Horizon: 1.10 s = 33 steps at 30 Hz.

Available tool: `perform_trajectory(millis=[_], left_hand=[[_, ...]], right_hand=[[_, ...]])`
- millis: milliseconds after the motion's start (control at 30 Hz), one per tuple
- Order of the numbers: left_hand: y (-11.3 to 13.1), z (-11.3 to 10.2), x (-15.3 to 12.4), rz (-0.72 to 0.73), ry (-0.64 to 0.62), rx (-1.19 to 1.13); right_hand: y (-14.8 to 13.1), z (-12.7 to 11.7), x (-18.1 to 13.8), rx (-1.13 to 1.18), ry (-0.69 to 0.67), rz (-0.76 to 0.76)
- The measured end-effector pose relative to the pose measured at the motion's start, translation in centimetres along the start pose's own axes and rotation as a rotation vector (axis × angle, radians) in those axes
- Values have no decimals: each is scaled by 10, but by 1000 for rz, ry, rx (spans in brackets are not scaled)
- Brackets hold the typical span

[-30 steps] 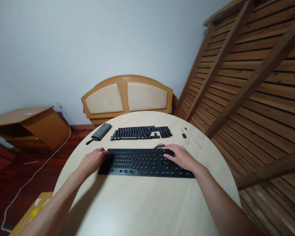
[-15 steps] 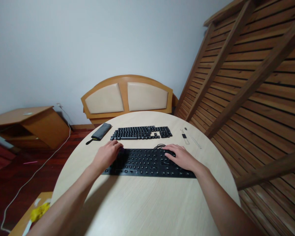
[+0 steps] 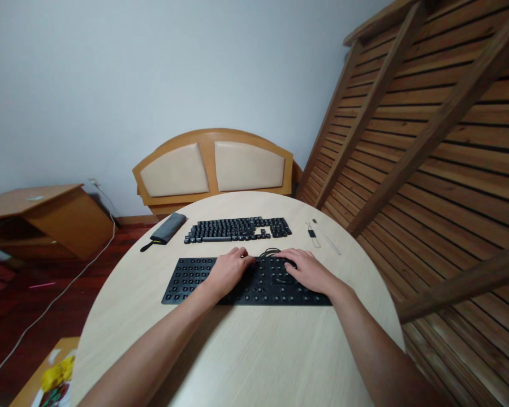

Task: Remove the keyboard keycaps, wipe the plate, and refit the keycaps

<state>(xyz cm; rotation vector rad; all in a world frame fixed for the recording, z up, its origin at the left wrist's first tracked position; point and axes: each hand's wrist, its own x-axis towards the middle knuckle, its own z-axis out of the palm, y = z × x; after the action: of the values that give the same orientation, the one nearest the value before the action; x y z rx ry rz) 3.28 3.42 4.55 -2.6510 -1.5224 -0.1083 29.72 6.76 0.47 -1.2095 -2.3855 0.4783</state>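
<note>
Black rectangular keyboard base, bare of keycaps and studded with rows of small switches [image 3: 189, 276], lies flat on the pale round wood-look table [image 3: 258, 350], right in front of the person. From where I stand, the left hand [image 3: 229, 270] is over its middle, palm down, fingers curled close together with the tips by the far edge; I can't tell whether anything is pinched under them. The right hand [image 3: 307, 268] rests loosely spread on the right end, thumb out across the switches, gripping nothing I can make out. A coiled black cable [image 3: 271, 250] sits just past the board, near those right fingers.

I'd judge this as work on the bare board itself, the left hand attending to the switches while the right steadies. The next move calls for light left fingertips and enough weight on the right to keep the board from sliding. Beyond it, what look like loose black square keycaps [image 3: 220, 228] are laid out in keyboard order; they want leaving undisturbed.
</note>
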Motion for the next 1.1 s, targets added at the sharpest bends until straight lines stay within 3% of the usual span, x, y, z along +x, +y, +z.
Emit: perform_trajectory(millis=[267,533,700,867,1100], left_hand=[[-54,-7,-44,-171,-64,40],[-105,-18,-95,-440,-119,47],[-125,-23,-111,-510,-150,103],[-108,-27,-93,-500,-43,164],[-30,-18,-25,-199,127,9]], right_hand=[[2,0,1,5,5,-6],[4,1,0,5,15,-12],[4,1,1,11,19,-12],[1,0,1,17,18,-1],[0,0,2,13,26,19]])
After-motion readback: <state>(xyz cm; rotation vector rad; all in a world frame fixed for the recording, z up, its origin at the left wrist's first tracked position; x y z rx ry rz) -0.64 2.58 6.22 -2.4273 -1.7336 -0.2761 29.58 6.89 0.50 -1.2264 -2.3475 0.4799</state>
